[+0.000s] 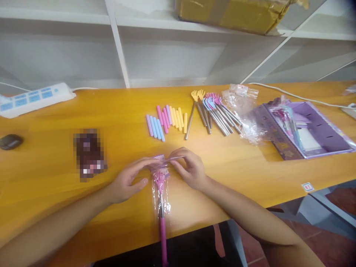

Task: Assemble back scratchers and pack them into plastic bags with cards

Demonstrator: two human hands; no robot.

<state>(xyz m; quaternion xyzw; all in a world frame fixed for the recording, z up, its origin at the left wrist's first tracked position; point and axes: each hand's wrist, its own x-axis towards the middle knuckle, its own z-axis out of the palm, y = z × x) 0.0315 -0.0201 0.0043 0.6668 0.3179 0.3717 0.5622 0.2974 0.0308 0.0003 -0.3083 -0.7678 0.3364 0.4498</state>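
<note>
One pink scratcher [162,222] in a clear bag [167,205] lies across the near edge of the worktop [236,163], long axis pointing away, claw [160,179] farthest, bag top flanked evenly by left hand [129,181], thumb spread, fingers touching, and right hand [190,168], pinching the flap [177,158].

The slim hand-shaped scratcher [163,226] has a magenta-pink claw and grip and a silvery metal shaft, inside a clear plastic sleeve [168,207] with a purplish top. The short cylindrical tubes [165,120] are lilac, pale blue, magenta and yellow. Silver metal rods [221,120] carry yellow, blue and magenta claws. The rectangular purple box [333,128] bears pale motifs outside. The wood-look counter [125,111] is orange-yellow.
</note>
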